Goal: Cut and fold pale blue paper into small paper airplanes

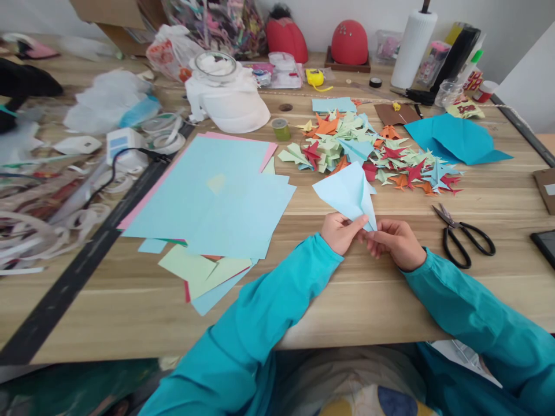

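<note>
Between my hands, just above the wooden table, is a folded light-blue sheet of paper [344, 188], its wide end pointing away from me. My left hand [340, 232] pinches its near edge between thumb and fingers. At the narrow corner, my right hand [392, 241] has its thumb and fingertips closed on the paper. Right behind the sheet lies a heap of small folded paper planes [342, 141] in green, orange, red and blue. Black-handled scissors [462, 231] rest to the right of my right hand, blades partly apart.
Left of my hands lie stacked coloured paper sheets [208, 190] with loose scraps [195, 268]. A large teal folded paper [459, 138] is at the back right. Farther back stand a white cap [234, 98], a yellow tape measure [314, 77] and a small green jar [281, 130]. Cords and strips [52, 214] clutter the left.
</note>
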